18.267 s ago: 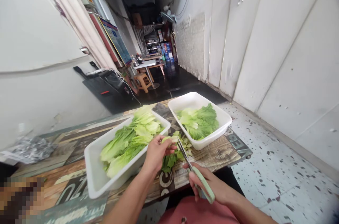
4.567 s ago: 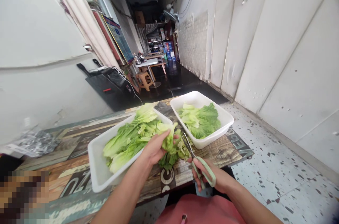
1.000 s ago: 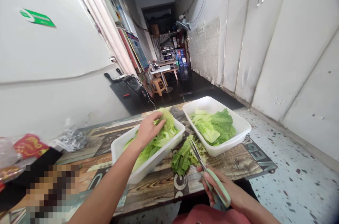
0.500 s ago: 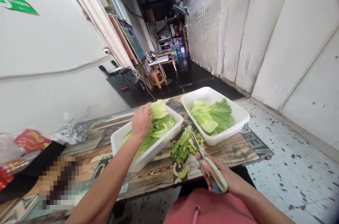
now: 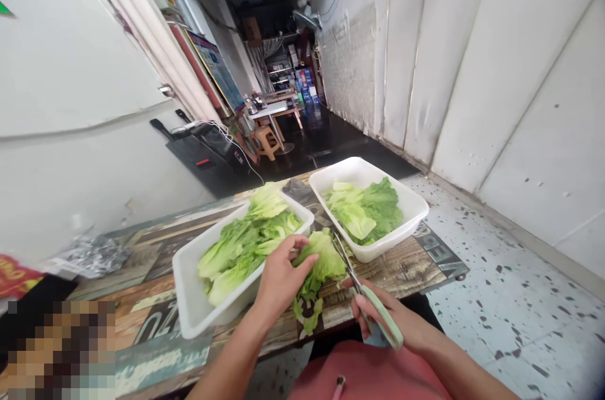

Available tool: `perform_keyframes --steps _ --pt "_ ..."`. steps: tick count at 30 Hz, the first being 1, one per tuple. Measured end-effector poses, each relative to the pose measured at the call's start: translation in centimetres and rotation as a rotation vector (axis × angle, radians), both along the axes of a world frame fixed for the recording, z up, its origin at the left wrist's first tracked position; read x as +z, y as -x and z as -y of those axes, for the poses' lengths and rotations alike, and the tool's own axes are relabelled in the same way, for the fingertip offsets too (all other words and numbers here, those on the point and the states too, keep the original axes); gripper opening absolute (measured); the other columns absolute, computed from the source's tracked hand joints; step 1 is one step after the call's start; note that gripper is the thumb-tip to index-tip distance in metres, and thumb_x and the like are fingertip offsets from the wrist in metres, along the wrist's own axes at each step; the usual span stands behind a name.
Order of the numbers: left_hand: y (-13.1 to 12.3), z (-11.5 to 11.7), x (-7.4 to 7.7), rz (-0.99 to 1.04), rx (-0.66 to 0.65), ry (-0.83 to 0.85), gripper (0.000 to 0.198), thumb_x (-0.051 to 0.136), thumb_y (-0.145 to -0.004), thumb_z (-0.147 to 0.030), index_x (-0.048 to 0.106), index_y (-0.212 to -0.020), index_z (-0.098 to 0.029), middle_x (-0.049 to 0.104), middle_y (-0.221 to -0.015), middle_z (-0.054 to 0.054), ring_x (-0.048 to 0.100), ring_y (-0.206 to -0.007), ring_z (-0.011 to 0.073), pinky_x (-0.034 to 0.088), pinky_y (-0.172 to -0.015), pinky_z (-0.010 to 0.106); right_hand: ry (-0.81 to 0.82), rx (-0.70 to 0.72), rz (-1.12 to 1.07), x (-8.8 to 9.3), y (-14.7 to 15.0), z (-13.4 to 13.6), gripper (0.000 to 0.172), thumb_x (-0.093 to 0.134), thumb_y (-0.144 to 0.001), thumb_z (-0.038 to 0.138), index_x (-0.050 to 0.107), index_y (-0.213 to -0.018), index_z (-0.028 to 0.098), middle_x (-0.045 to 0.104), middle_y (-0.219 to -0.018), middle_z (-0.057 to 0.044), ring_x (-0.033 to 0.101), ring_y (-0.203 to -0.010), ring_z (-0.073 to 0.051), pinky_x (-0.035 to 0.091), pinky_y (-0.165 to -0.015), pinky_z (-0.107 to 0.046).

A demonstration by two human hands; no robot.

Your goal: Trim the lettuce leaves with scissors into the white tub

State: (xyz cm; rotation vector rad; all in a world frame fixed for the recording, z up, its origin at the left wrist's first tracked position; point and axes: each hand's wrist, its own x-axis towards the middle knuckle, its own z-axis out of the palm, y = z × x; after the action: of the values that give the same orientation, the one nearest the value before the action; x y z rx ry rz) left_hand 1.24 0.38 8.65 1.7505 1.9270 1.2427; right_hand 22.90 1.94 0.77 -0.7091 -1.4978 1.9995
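My left hand [image 5: 284, 271] is beside a heap of loose lettuce pieces [image 5: 326, 256] on the table, its thumb and fingers apart at the heap's left edge. Whether the fingertips touch the leaves I cannot tell. Scissors with pale green handles [image 5: 384, 315] are in my right hand [image 5: 371, 308], their blades pointing up and away over the right side of the heap. To the left stands a white tray [image 5: 189, 322] of lettuce leaves [image 5: 239, 245], one pale leaf leaning over its far end. Another white tray [image 5: 416, 208] at the right holds more lettuce [image 5: 368, 208].
Both trays stand on a wood-patterned table [image 5: 155, 299]. A crumpled silvery bag [image 5: 92, 255] and a red package [image 5: 16, 277] lie at the left. Beyond are a black machine [image 5: 203, 157], a stool [image 5: 267, 142] and a small table [image 5: 274, 110]. A white wall runs along the right.
My left hand has come away from the left tray's far end, toward me and right to the heap. A lighter leaf now shows on the heap. The scissors have barely moved.
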Motion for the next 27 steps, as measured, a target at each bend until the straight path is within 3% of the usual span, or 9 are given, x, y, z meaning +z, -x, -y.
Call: perform_keyframes --steps 3,8,14,19,24,27 --pt "0.1 -0.4 -0.6 0.014 0.028 0.025 0.024 0.065 -0.075 -0.041 0.063 -0.087 -0.020 0.067 -0.093 0.003 0.063 -0.084 0.0211 0.047 -0.083 0.035 -0.147 0.028 0.107 0.2 -0.5 0.1 0.071 0.054 -0.082 0.069 0.048 -0.129 0.016 0.052 -0.073 0.003 0.054 -0.067 -0.014 0.044 -0.068 -0.029" --pt "-0.1 -0.4 -0.1 0.078 0.024 0.055 0.028 0.065 -0.072 -0.044 0.064 -0.085 -0.020 0.069 -0.091 0.003 0.064 -0.082 0.0209 0.048 -0.080 0.033 -0.282 0.027 0.214 0.4 -0.5 0.1 0.060 0.054 -0.086 0.063 0.052 -0.128 0.020 0.053 -0.081 0.001 0.054 -0.066 -0.013 0.046 -0.061 -0.027" --pt "-0.2 -0.4 -0.2 0.036 -0.023 0.082 0.026 0.065 -0.071 -0.042 0.065 -0.084 -0.020 0.070 -0.090 0.003 0.063 -0.083 0.0215 0.047 -0.083 0.033 -0.260 0.031 0.166 0.4 0.3 -0.2 0.045 0.056 -0.085 0.062 0.055 -0.097 0.019 0.048 -0.065 0.006 0.050 -0.052 -0.009 0.041 -0.047 -0.020" --pt "0.5 -1.0 -0.5 0.003 -0.036 0.098 0.023 0.064 -0.073 -0.041 0.066 -0.083 -0.020 0.070 -0.091 0.004 0.063 -0.088 0.0231 0.045 -0.087 0.035 -0.125 0.009 0.109 0.0 0.9 -0.4 0.045 0.059 -0.081 0.064 0.051 -0.088 0.020 0.040 -0.050 0.011 0.041 -0.036 -0.008 0.037 -0.033 -0.019" --pt "1.1 -1.7 -0.5 -0.059 -0.075 0.128 0.020 0.064 -0.075 -0.038 0.066 -0.084 -0.021 0.070 -0.095 0.003 0.062 -0.090 0.0226 0.043 -0.087 0.035 -0.191 0.029 0.144 -0.9 0.6 -0.8 0.047 0.056 -0.082 0.066 0.051 -0.090 0.020 0.045 -0.056 0.009 0.047 -0.041 -0.007 0.038 -0.037 -0.017" --pt "1.1 -1.9 -0.1 -0.114 -0.162 0.173 0.015 0.065 -0.074 -0.034 0.066 -0.083 -0.021 0.069 -0.091 0.001 0.061 -0.088 0.0213 0.043 -0.084 0.033 -0.173 0.068 0.139 -1.3 0.6 -1.1 0.050 0.053 -0.083 0.070 0.051 -0.093 0.020 0.049 -0.062 0.008 0.050 -0.046 -0.006 0.039 -0.041 -0.016"
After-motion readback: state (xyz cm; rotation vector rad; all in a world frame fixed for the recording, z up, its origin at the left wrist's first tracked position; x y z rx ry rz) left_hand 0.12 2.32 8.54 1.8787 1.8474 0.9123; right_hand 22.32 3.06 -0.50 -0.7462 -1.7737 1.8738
